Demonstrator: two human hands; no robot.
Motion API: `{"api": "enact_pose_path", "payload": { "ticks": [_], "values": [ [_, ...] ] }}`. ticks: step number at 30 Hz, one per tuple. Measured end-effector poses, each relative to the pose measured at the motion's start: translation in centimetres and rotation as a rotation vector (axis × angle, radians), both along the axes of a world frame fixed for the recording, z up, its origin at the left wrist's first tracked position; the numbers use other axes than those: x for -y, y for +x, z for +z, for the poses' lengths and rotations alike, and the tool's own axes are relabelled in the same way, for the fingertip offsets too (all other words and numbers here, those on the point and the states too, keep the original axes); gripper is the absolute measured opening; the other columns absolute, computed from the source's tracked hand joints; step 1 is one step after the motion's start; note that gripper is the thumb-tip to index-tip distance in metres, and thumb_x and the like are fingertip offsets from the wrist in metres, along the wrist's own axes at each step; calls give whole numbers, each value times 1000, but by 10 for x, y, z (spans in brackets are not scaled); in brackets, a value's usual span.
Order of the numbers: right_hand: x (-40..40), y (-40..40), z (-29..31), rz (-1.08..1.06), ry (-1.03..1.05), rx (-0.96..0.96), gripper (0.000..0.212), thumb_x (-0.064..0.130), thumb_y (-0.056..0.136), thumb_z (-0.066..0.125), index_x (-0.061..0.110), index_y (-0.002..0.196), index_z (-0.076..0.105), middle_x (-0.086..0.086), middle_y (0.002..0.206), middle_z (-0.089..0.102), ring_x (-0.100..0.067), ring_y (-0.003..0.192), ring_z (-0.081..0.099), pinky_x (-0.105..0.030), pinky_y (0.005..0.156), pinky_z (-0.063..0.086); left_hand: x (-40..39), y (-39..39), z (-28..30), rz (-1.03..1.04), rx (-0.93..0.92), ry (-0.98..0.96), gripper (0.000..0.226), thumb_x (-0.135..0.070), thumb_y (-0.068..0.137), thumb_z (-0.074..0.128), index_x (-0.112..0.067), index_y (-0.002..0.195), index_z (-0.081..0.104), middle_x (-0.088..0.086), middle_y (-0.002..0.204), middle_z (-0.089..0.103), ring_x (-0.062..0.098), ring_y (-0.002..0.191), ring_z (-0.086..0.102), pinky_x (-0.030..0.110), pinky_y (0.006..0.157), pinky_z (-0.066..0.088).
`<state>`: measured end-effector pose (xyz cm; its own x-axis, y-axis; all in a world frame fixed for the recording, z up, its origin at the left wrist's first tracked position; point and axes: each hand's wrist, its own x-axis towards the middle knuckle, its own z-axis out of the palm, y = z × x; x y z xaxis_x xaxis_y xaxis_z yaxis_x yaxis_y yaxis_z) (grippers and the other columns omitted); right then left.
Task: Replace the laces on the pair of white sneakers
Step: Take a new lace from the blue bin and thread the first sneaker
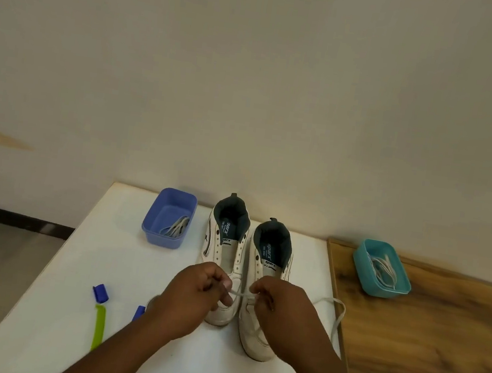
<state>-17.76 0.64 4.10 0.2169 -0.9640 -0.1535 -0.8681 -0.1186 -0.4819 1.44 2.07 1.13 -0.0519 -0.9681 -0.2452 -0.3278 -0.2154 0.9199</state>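
Two white sneakers set side by side on the white table (79, 258), toes toward the near edge, heels toward the far edge at the wall. Left sneaker (226, 246) slightly farther back than right sneaker (269, 271); inner sides close together, contact not determinable. Eyelet rows on both uppers visible and unlaced; dark lining and printed insoles exposed.

Left hand (192, 298) positioned over the toe of the left sneaker, fingers curled, pinching one end of a white lace (240, 294). Right hand (280, 309) positioned over the forefoot of the right sneaker, fingers curled, pinching the same lace. Short taut span of lace stretched between both hands, above the gap between the toes. Remaining length of lace trailing rightward from the right hand, looping across the right edge of the table onto the wooden board (420, 350).

Blue tub (168, 218) at the far edge of the table, just left of the left sneaker, containing a bundle of grey-white laces. Teal tub (382, 268) on the far part of the wooden board, well apart from the sneakers, containing white laces.

Green-handled tool with blue end (99, 314) near the left edge of the table. Second small blue piece (139, 312) partly hidden behind the left forearm; identity not determinable.
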Motion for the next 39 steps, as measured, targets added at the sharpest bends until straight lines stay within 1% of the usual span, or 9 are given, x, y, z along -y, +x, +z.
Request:
{"api": "enact_pose_path", "payload": {
  "ticks": [3,5,9,14,16,20,23,29,39],
  "values": [
    [-9,11,-7,78,34,99,27,35,98,60,44,124,63,25,123,61,2,112,55,-26,101,45,2,-9,-8,-23,86,0,18,-38,98,61,-26,85,68,-17,72,73,-1,68,68,25,75,56],
    [-12,17,-9,61,56,217,16,33,100,60,44,111,66,25,108,68,3,101,61,-22,93,49,6,-13,-11,27,129,-10,26,-46,94,63,-27,78,68,-16,66,70,0,63,65,25,72,54],
    [-12,16,-8,-6,105,404,22,20,99,61,37,90,72,14,88,73,-7,85,68,-30,83,57,8,-17,-5,51,113,-84,32,-44,95,62,-23,71,67,-15,63,69,-1,61,64,16,66,48],
    [-2,11,-15,-134,41,298,18,34,99,63,31,84,73,11,77,68,-2,79,62,-21,73,51,10,-20,-13,72,273,-195,34,-59,94,52,-32,77,65,-9,71,66,4,71,61,19,67,45],
    [0,9,-17,-160,46,274,20,35,99,61,31,83,71,11,78,67,-6,77,62,-17,73,48,11,-22,-17,74,349,-228,33,-64,92,44,-37,87,63,-15,85,64,3,83,60,13,70,38],
    [1,2,-17,-194,18,226,18,29,100,58,33,84,66,12,81,66,-6,80,63,-9,69,43,8,-28,-23,25,518,-265,48,-56,99,43,-34,142,47,-15,144,47,6,125,53,15,97,37],
    [4,-2,-16,-228,28,278,17,22,97,59,30,84,68,9,82,67,-7,80,63,-11,70,45,4,-27,-26,-55,587,-272,56,-51,103,39,-32,155,27,-10,157,35,8,134,48,19,105,37],
    [4,1,-19,-267,100,326,16,16,94,61,28,87,68,9,86,67,-7,84,64,-19,79,53,3,-27,-29,-115,732,-260,60,-53,102,40,-29,155,26,-7,151,38,10,120,57,20,96,45],
    [3,9,-35,-196,129,261,15,24,97,64,33,104,73,18,99,68,1,94,62,-6,79,41,1,-27,-43,-52,772,-127,43,-62,96,47,-37,130,51,-12,122,58,7,105,57,22,90,44]
  ]
}}
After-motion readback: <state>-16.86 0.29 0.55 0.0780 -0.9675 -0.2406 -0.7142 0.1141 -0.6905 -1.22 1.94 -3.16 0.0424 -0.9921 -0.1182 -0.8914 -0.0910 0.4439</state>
